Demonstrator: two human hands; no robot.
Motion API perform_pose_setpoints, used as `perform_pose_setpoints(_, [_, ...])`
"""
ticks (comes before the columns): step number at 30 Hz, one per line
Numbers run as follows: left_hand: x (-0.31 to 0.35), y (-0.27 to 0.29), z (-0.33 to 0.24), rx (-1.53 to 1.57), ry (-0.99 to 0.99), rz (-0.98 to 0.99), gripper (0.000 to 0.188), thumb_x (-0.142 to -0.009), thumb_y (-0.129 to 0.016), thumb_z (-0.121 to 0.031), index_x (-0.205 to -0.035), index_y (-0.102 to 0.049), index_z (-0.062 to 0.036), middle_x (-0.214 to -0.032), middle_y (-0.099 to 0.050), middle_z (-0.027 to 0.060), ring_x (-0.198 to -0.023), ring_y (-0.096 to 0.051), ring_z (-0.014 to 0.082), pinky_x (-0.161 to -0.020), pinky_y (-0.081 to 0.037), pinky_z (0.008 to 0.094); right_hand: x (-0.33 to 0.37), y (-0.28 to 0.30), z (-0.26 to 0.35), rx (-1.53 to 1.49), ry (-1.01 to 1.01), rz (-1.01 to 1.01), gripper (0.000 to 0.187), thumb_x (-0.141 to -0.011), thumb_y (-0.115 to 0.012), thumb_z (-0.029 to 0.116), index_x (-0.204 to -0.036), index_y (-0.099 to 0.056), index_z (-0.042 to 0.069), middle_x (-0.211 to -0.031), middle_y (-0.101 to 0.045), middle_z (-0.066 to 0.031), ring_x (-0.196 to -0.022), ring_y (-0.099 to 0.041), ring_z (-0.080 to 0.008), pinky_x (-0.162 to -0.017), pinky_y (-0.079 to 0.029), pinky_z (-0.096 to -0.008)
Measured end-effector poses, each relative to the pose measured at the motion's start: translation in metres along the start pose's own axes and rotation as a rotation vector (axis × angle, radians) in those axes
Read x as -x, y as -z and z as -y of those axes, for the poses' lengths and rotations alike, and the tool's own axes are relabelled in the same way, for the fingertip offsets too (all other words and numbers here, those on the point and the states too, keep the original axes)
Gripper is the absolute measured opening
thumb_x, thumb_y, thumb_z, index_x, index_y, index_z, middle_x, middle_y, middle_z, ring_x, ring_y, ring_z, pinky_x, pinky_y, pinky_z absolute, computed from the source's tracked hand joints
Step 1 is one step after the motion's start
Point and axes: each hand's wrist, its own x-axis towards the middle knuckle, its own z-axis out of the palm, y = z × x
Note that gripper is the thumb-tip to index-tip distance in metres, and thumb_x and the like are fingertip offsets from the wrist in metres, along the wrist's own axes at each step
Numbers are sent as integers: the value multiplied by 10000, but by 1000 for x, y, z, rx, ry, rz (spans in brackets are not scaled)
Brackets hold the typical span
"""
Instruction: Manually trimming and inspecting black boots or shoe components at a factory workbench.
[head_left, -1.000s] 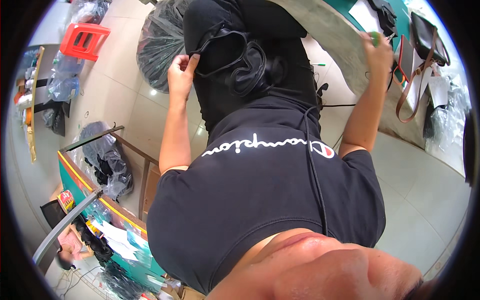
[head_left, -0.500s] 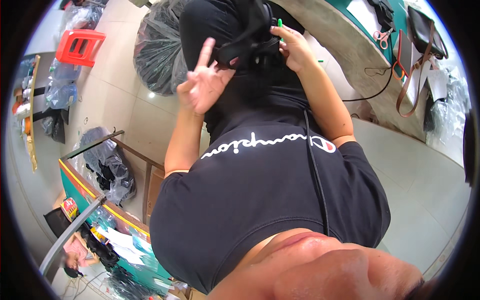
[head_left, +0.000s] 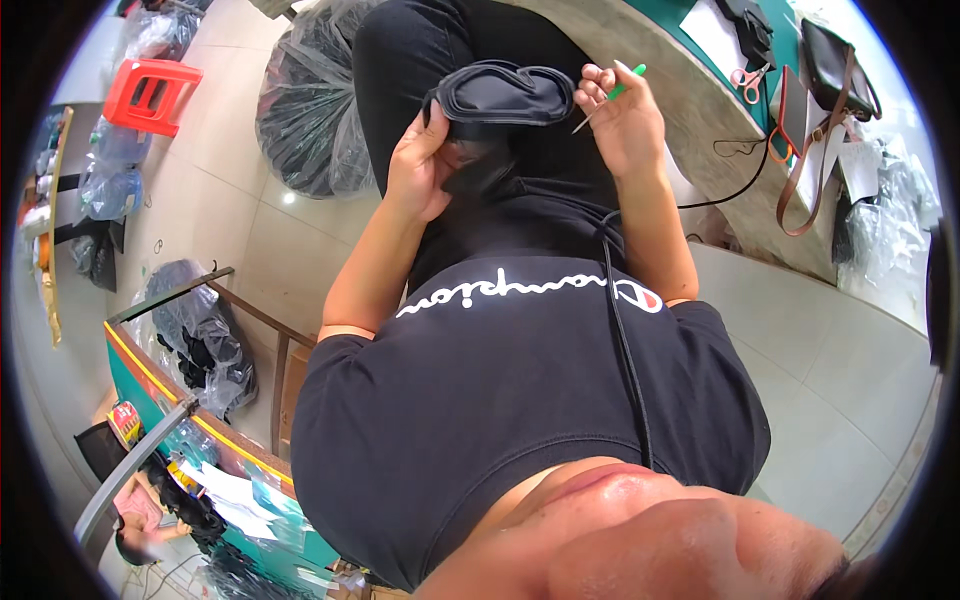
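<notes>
Over my lap, my left hand (head_left: 420, 165) is closed on a soft black pouch-like piece (head_left: 508, 95) with an oval, layered edge. A black flap (head_left: 478, 170) hangs below it, beside my fingers. Just right of the piece, my right hand (head_left: 628, 120) pinches a slim tool with a green handle (head_left: 628, 83) and a thin metal shaft. That shaft slants down toward the black piece, with a small gap between them. The exact kind of tool cannot be made out.
A large plastic bag of dark material (head_left: 312, 110) lies left of my legs, with a red stool (head_left: 152, 97) farther left. At the right stands a table with scissors (head_left: 748, 84) and a black bag (head_left: 838, 75). Another person (head_left: 140, 510) sits by the green bench at lower left.
The black piece was blurred and higher; now it is steady and lower, its oval edge showing. My left hand has closed on it. My right hand has moved right with the green-handled tool.
</notes>
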Motion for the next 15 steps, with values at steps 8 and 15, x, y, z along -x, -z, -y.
perform_pose_setpoints(8, [8, -34, -1, -330, 10, 98, 323, -1007, -415, -191, -1217, -490, 43, -1109, -604, 80, -1013, -564, 123, -915, -442, 257, 34, -33, 8, 409, 94, 531, 328, -989, -449, 275, -828, -547, 6, -615, -500, -42, -577, -516, -123, -532, -417, -234])
perform_pose_setpoints(15, [12, -40, -6, -346, 18, 62, 318, -1012, -407, -194, -1193, -505, 48, -1091, -607, 81, -967, -572, 98, -874, -453, 227, 34, -24, -6, 611, 353, 582, 205, -963, -521, 145, -978, -592, -47, -844, -655, -135, -688, -604, -136, -664, -500, -239])
